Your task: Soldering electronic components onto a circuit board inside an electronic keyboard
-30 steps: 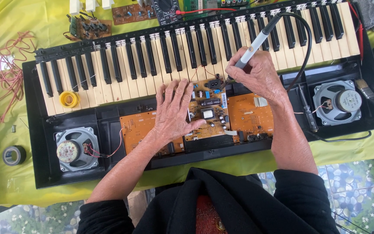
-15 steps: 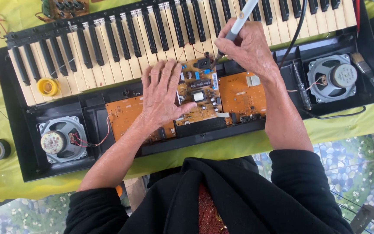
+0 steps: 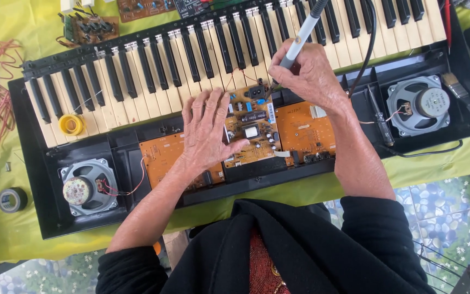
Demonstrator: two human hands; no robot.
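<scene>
An opened keyboard [image 3: 235,65] was seen from above on a yellow cloth [image 3: 12,228], with its orange board [image 3: 254,130] exposed just below the keys. The left hand [image 3: 208,130] was laid flat on the board, fingers spread and closed on nothing, pressing the board's left half. The right hand [image 3: 311,73] was clamped pen-fashion on a grey iron [image 3: 300,38], held at the board's upper edge with the shaft slanting up over the keys. The tip was pointed down toward the small parts at the board's top. For a clean joint, it was judged that the tip should be kept steady on one point only, the board held flat under the left palm, and the cable [image 3: 368,49] kept off the board. A speaker [image 3: 88,188] was noted left of the board, a second speaker [image 3: 420,106] right of it. A yellow spool [image 3: 72,124] lay on the keys up and left of the board, and a tape roll [image 3: 12,199] far left of it on the cloth. The tip itself was hidden behind the right fingers, so contact with the board could not be confirmed. The board under the left palm was covered, and the iron's top was cut off by the frame edge.
</scene>
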